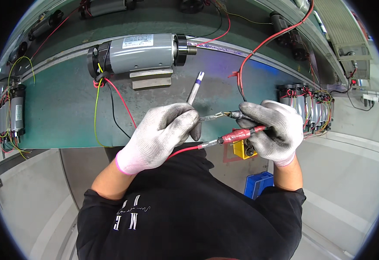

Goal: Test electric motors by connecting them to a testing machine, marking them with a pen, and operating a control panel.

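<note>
Red clip (236, 136) pinched in right hand (280, 130), sleeved terminal (209, 117) in left hand (157, 134). Could short if bare metal brushes, imo.

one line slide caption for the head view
Gloved left hand holds a sleeved wire end; gloved right hand holds a red clip near a grey motor.

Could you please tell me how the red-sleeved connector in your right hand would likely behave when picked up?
The red-sleeved connector is probably light, being small and held in the right hand. Its thicker body likely makes it stiffer than the red wire on its left, which would probably flop, being thin and curved.
</note>
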{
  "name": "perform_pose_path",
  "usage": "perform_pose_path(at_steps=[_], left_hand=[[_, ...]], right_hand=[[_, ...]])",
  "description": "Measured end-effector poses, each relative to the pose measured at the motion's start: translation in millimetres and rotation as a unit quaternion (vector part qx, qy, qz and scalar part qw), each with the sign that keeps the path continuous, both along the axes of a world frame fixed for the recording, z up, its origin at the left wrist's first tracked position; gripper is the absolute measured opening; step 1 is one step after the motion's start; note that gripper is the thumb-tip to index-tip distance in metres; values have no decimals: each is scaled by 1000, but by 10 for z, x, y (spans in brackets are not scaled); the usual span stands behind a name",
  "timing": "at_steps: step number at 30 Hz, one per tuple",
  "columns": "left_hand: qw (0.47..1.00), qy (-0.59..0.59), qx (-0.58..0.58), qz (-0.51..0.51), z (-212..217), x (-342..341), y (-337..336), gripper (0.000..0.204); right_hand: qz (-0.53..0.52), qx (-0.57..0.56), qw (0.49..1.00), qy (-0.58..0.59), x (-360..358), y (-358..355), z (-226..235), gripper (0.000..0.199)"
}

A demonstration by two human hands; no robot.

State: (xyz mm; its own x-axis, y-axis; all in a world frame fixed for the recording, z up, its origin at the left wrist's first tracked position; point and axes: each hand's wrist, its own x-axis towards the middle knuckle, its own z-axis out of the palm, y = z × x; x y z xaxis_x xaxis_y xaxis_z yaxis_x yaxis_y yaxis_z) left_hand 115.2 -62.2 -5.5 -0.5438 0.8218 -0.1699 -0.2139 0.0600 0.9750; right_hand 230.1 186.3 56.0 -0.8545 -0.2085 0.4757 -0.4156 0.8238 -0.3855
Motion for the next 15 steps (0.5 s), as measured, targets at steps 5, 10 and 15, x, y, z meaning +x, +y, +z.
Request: perform_pose_path(at_steps=[5, 10, 15], left_hand=[[1000, 0, -10, -1, 72, -5, 11, 34], [998, 55, 3, 19, 22, 96, 75, 31], [997, 2, -69, 20, -61, 136, 127, 23]], right_hand=[[27, -31, 998, -56, -41, 51, 28, 41], [71, -89, 990, -80, -77, 78, -87, 42], [34, -100, 992, -70, 37, 82, -369, 42]])
